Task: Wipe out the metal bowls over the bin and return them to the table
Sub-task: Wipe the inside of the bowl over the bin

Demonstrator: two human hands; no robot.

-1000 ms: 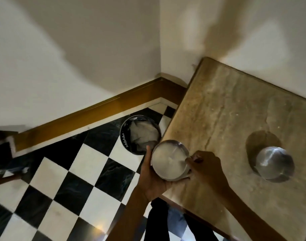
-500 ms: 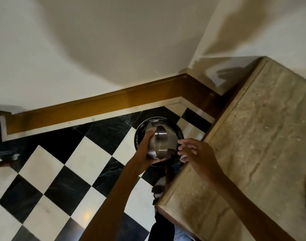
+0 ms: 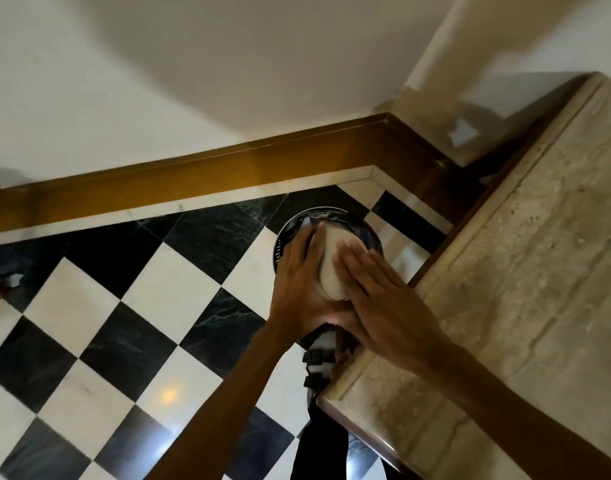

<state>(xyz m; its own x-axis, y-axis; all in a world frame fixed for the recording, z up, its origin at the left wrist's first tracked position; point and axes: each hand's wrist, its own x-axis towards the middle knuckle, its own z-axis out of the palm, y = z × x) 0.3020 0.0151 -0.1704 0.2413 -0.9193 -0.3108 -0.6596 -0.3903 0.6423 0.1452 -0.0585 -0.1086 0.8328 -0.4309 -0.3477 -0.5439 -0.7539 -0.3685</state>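
Observation:
A metal bowl (image 3: pixel 330 268) with a whitish inside hangs tilted on its side right above the round black bin (image 3: pixel 332 211) on the floor. My left hand (image 3: pixel 297 285) grips the bowl from the left, thumb over its rim. Flat, with its fingers stretched out, my right hand (image 3: pixel 383 299) lies against the bowl's inside. I see no cloth in it. The stone-topped table (image 3: pixel 539 271) stands just right of the bin. No other bowl is in view.
The bin sits in a corner on black-and-white checkered floor (image 3: pixel 151 306), under a brown wooden skirting (image 3: pixel 193 181) and white walls. The table's corner (image 3: pixel 328 400) juts out near my right forearm. My dark trouser legs (image 3: pixel 321 445) show below.
The view has swung left, away from the table. The bowl has left the table edge and is over the bin, and my right hand has gone from beside it to flat against its inside.

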